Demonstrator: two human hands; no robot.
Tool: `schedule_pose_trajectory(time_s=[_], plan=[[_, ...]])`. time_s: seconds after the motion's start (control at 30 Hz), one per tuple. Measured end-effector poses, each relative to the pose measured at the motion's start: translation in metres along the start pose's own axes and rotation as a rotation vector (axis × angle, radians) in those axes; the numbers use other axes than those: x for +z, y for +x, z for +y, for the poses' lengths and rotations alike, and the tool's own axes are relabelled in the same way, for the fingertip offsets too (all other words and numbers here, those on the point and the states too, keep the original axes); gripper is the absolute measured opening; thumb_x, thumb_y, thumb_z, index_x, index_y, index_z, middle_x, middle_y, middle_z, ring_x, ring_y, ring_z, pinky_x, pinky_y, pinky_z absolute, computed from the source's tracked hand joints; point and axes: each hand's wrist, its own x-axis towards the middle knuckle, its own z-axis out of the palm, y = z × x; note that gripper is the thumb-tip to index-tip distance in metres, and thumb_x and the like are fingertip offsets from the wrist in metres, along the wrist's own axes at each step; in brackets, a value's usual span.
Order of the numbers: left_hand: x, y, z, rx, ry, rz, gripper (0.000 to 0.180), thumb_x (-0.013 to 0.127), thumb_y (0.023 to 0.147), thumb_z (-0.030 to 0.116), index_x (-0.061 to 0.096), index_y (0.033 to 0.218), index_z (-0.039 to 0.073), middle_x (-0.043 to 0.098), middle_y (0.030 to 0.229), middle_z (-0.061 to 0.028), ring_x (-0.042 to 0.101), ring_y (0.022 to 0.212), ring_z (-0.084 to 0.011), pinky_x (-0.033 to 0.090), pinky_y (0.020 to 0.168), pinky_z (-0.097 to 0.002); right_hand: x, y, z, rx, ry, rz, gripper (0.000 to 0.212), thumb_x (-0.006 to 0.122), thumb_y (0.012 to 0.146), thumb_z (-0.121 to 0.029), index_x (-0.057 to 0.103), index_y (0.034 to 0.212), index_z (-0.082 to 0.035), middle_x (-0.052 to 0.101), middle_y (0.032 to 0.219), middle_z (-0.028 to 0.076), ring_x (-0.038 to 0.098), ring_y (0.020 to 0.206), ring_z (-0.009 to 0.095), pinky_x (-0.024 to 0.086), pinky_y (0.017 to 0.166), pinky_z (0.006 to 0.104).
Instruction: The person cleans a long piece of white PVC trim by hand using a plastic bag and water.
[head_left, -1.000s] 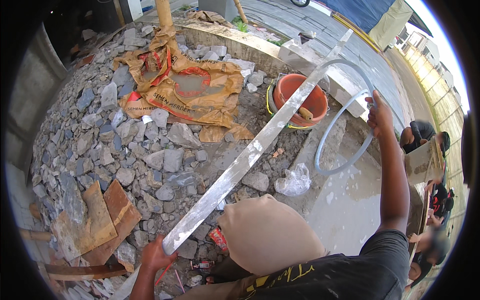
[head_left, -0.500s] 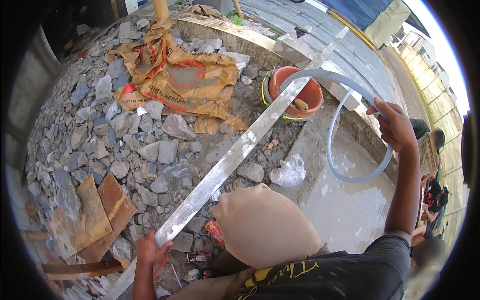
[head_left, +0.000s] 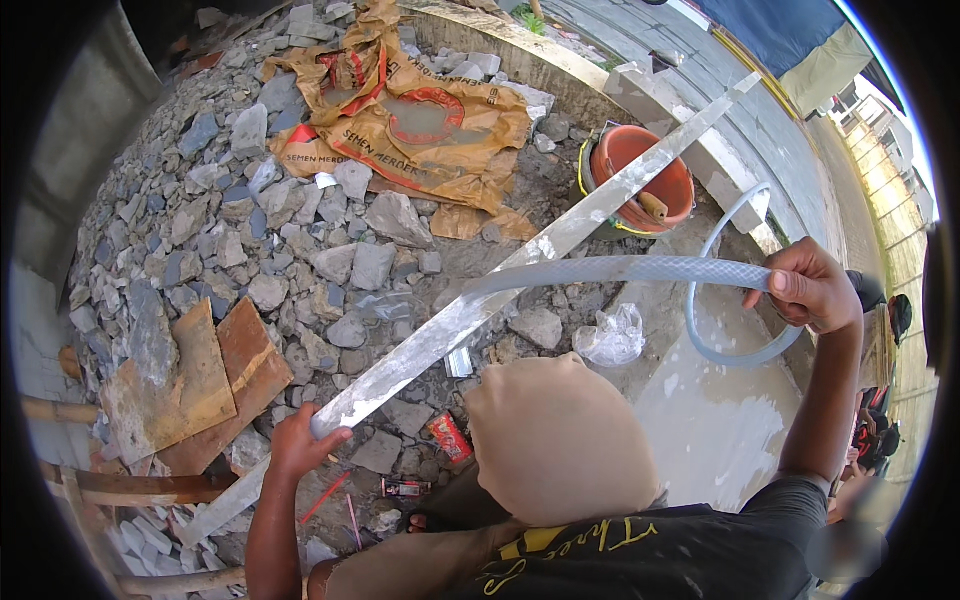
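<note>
Gripping a long straightedge (head_left: 520,262), the left hand (head_left: 300,445) wraps its fingers around the lower end, so the bar slants up over the rubble (head_left: 250,240) toward the bucket (head_left: 640,180). The right hand (head_left: 812,290) pinches a clear hose (head_left: 620,270), its loop hanging above wet concrete (head_left: 710,420).

The right hand (head_left: 812,290) now sits lower than a second ago, and the clear, braided plastic hose (head_left: 620,270) it grips no longer arcs overhead: a straight length runs leftward from the fingers, crossing the long grey metal straightedge (head_left: 480,310), with the loop hanging below them.
</note>
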Motion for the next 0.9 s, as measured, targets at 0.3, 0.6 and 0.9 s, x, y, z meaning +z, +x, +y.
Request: schedule_pose_trajectory(time_s=[0.3,0.6,0.9], plan=[[-0.02,-0.007,0.032,-0.091,0.005,-0.03,0.078,0.083,0.062,0.068,0.054,0.095,0.003,0.067,0.076,-0.0204,0.069,0.075,-0.0377,0.053,0.068,-0.046,-0.012,0.018,-0.009,-0.162,0.006,-0.161,0.056,0.069,0.089,-0.045,0.072,0.084,0.01,0.039,0.043,-0.003,0.027,0.034,0.004,0.018,0.036,0.025],[0.001,-0.012,0.025,0.032,0.195,0.216,0.06,0.082,0.072,0.053,0.051,0.089,0.005,0.063,0.07,-0.0174,0.065,0.068,-0.0385,0.052,0.063,-0.048,-0.069,-0.008,0.004,-0.073,-0.042,0.016,0.058,0.066,0.091,-0.048,0.069,0.078,0.009,0.037,0.04,-0.003,0.026,0.03,0.005,0.02,0.031,0.0238],[0.02,-0.016,0.029,0.033,0.084,0.26,0.054,0.081,0.062,0.005,0.051,0.108,0.003,0.057,0.103,-0.0174,0.061,0.09,-0.0378,0.049,0.077,-0.0466,-0.115,-0.03,0.013,0.136,-0.036,0.441,0.049,0.058,0.096,-0.05,0.065,0.084,-0.004,0.028,0.044,-0.009,0.02,0.032,0.003,0.015,0.03,0.0232]])
